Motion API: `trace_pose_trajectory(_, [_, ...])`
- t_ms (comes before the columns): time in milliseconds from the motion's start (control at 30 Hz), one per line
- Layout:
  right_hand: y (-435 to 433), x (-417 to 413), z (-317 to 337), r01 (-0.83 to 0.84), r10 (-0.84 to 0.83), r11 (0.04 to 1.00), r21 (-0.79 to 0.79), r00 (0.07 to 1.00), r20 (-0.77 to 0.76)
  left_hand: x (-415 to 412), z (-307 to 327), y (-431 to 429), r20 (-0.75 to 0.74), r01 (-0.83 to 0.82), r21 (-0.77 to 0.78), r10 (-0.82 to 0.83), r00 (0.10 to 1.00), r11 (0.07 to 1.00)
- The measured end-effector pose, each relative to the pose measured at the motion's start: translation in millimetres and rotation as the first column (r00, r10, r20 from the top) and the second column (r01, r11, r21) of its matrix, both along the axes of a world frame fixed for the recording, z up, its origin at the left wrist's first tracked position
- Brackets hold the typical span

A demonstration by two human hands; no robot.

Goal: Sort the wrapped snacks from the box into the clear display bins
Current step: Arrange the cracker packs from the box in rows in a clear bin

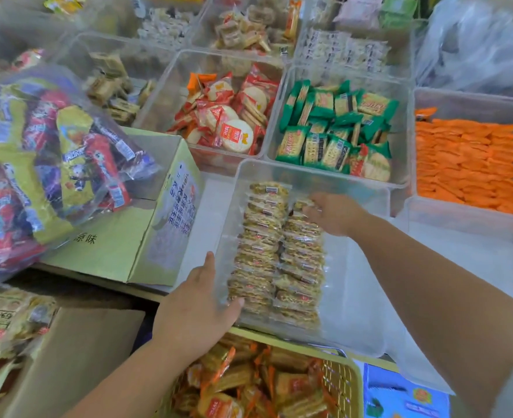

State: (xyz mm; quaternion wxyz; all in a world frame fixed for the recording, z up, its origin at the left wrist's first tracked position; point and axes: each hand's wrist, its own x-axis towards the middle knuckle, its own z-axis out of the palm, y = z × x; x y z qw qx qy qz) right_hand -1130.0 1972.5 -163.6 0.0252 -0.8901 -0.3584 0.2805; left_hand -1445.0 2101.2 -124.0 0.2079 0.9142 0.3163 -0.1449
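The near bin [357,333], a clear tray at the desk's front edge, holds two rows of clear-wrapped brown snacks [267,254] stacked along its left half; its right half is bare. The left hand [199,309] grips the bin's front-left corner, thumb along the left wall and fingers pressed against the front wall at the nearest packets. The right hand [335,214] reaches into the bin from the right and pinches a snack packet [302,205] at the far end of the right row. Behind this bin, a second bin [158,95] contains round crackers [237,135] in red wrappers, and beside it to the right a third bin [400,95] contains green-wrapped crackers [333,125] plus one red-wrapped round cracker at its front-right corner. Toward the desk's right edge, a fourth bin [472,101] holds tightly packed orange packets [469,164]. Further bins along the back edge hold pale wrapped biscuits; their details are blurred. At the desk's left edge stands an open yellow-green box [146,236], with a clear bag [47,164] of mixed colourful packets lying across its top. Below the front edge, a yellow basket [347,384] holds orange-trimmed wrapped biscuits [249,384].
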Motion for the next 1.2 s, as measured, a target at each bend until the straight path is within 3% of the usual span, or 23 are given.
trace_pose_trajectory(467, [21.0,-13.2,-20.9,0.137,-0.135,0.991,0.000,0.976,-0.172,0.0,-3.5,2.0,0.013,0.051,0.019,-0.052,0.999,0.999])
trace_pose_trajectory(667, [15.0,-49.3,0.5,0.254,-0.257,0.966,0.055,0.965,0.048,-0.2,7.6,1.0,-0.015,0.026,-0.027,-0.027,1.000,0.999])
trace_pose_trajectory(833, [7.5,-107.4,29.9,0.263,-0.286,0.952,0.158,0.947,0.144,-35.4,33.2,-6.0,0.175,0.045,-0.103,-0.027,0.984,0.994])
trace_pose_trajectory(933, [14.8,-161.3,48.2,0.192,-0.227,0.937,0.292,0.970,0.091,-83.7,52.3,-7.2,0.249,0.026,-0.063,-0.009,0.968,0.998])
trace_pose_trajectory(1100, [41.0,-294.2,76.3,-0.070,0.049,0.867,0.493,0.997,0.055,-182.9,87.5,9.8,0.464,-0.172,-0.089,0.193,0.865,0.981])
trace_pose_trajectory(1200, [62.0,-370.6,92.4,-0.209,0.223,0.806,0.554,0.974,0.043,-247.2,97.4,32.5,0.517,-0.281,-0.067,0.274,0.811,0.957])
